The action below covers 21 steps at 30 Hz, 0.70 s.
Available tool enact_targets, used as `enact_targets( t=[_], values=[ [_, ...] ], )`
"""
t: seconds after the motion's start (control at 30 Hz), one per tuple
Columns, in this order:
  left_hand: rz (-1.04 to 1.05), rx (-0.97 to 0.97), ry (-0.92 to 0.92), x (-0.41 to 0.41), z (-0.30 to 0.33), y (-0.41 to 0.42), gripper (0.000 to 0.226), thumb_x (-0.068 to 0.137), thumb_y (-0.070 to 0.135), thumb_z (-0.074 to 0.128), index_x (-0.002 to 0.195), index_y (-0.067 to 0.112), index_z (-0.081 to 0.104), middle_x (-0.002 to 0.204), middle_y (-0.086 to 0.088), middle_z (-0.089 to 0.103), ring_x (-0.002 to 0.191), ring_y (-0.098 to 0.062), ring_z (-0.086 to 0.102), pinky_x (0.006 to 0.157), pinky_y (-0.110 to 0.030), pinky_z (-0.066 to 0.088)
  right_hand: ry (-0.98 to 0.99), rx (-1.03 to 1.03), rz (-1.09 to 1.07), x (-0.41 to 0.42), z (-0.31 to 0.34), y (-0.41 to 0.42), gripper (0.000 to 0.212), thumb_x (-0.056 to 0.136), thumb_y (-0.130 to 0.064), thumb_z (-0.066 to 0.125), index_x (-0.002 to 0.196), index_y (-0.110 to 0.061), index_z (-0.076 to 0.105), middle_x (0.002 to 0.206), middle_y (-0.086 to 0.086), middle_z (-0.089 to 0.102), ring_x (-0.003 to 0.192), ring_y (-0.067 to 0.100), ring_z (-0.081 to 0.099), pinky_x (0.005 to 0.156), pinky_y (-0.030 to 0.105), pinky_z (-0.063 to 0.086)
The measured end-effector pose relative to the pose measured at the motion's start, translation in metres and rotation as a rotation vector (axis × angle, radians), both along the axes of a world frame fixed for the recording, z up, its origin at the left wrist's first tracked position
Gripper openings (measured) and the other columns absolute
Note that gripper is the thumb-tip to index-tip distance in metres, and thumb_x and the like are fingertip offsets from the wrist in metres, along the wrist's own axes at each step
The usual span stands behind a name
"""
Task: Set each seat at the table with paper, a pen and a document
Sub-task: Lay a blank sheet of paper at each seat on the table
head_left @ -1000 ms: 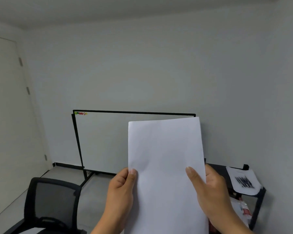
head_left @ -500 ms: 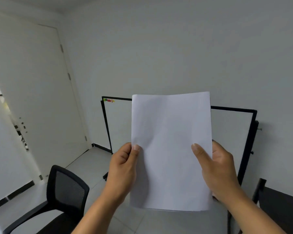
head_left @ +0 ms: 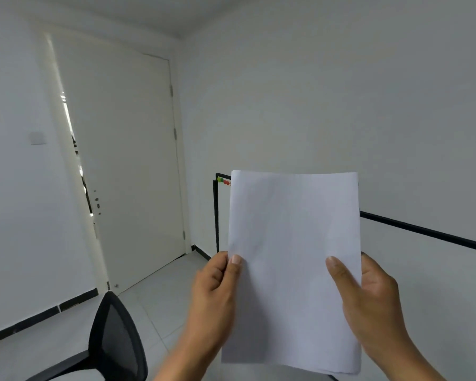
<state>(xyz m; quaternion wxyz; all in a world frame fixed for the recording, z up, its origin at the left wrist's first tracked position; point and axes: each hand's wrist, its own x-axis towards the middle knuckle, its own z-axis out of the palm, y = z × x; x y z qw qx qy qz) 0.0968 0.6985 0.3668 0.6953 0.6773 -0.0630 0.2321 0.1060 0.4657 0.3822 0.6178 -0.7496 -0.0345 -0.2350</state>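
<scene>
White paper [head_left: 291, 259] upright, long axis vertical

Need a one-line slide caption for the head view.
Both hands, left hand and right hand, hold blank paper upright before a whiteboard, chair at lower left.

Left grip [head_left: 213, 292], right grip [head_left: 368, 301]: bare, unsleeved forearms, no rings.

The paper [head_left: 293, 259] is plain white. The chair [head_left: 116, 339] has black mesh. The whiteboard [head_left: 222, 215] carries a black frame with green and red magnets [head_left: 222, 180]. The door [head_left: 121, 160] is cream; the floor [head_left: 160, 292] is pale grey tile.
</scene>
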Motion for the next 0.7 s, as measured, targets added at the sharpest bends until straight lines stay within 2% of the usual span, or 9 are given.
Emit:
enact_targets(
  t=[0.1, 0.23, 0.37, 0.5, 0.63, 0.7],
  values=[
    [0.033, -0.026, 0.009, 0.053, 0.0, 0.015, 0.059, 0.109, 0.046, 0.062, 0.085, -0.006, 0.046, 0.077, -0.005, 0.041, 0.072, -0.021, 0.032, 0.064, -0.037, 0.026, 0.017, -0.01, 0.006, 0.055, 0.004, 0.015, 0.009, 0.1, -0.034, 0.07, 0.1, -0.029, 0.077, 0.09, -0.013, 0.081, 0.084, 0.01, 0.076, 0.081, 0.043, 0.062],
    [0.056, -0.048, 0.019, 0.129, 0.004, 0.04, 0.055, 0.111, 0.038, 0.061, 0.082, -0.006, 0.045, 0.076, -0.003, 0.038, 0.073, -0.021, 0.03, 0.06, -0.032, 0.026, 0.007, -0.028, 0.017, 0.129, 0.015, 0.039, 0.007, 0.099, -0.035, 0.071, 0.099, -0.031, 0.077, 0.086, -0.015, 0.08, 0.078, 0.01, 0.073, 0.074, 0.038, 0.059],
    [0.086, -0.023, 0.011, 0.182, 0.011, 0.058, 0.057, 0.108, 0.043, 0.062, 0.08, -0.003, 0.044, 0.075, -0.003, 0.04, 0.07, -0.02, 0.031, 0.061, -0.033, 0.025, -0.01, 0.004, 0.057, 0.191, 0.015, 0.059, 0.006, 0.099, -0.032, 0.071, 0.098, -0.032, 0.077, 0.086, -0.02, 0.079, 0.078, 0.002, 0.073, 0.072, 0.034, 0.055],
    [0.178, 0.012, -0.004, 0.232, 0.016, 0.078, 0.049, 0.111, 0.025, 0.059, 0.07, 0.014, 0.036, 0.068, 0.004, 0.03, 0.062, -0.012, 0.026, 0.052, -0.02, 0.024, -0.007, 0.014, 0.116, 0.259, 0.012, 0.083, 0.006, 0.098, -0.034, 0.07, 0.096, -0.032, 0.076, 0.085, -0.018, 0.079, 0.079, 0.005, 0.073, 0.072, 0.035, 0.057],
    [0.249, 0.012, 0.011, 0.293, 0.01, 0.099, 0.047, 0.11, 0.024, 0.06, 0.072, 0.002, 0.043, 0.067, -0.002, 0.037, 0.063, -0.015, 0.033, 0.052, -0.021, 0.027, -0.025, 0.042, 0.197, 0.342, 0.004, 0.108, 0.01, 0.094, -0.039, 0.071, 0.098, -0.031, 0.076, 0.088, -0.019, 0.08, 0.081, 0.002, 0.074, 0.074, 0.035, 0.057],
    [0.303, 0.025, 0.016, 0.322, 0.011, 0.109, 0.046, 0.109, 0.024, 0.061, 0.069, 0.007, 0.047, 0.066, 0.001, 0.04, 0.061, -0.014, 0.035, 0.052, -0.021, 0.029, -0.032, 0.055, 0.226, 0.386, 0.0, 0.121, 0.011, 0.093, -0.038, 0.071, 0.098, -0.03, 0.076, 0.085, -0.018, 0.08, 0.079, 0.001, 0.074, 0.072, 0.035, 0.056]
  ],
)
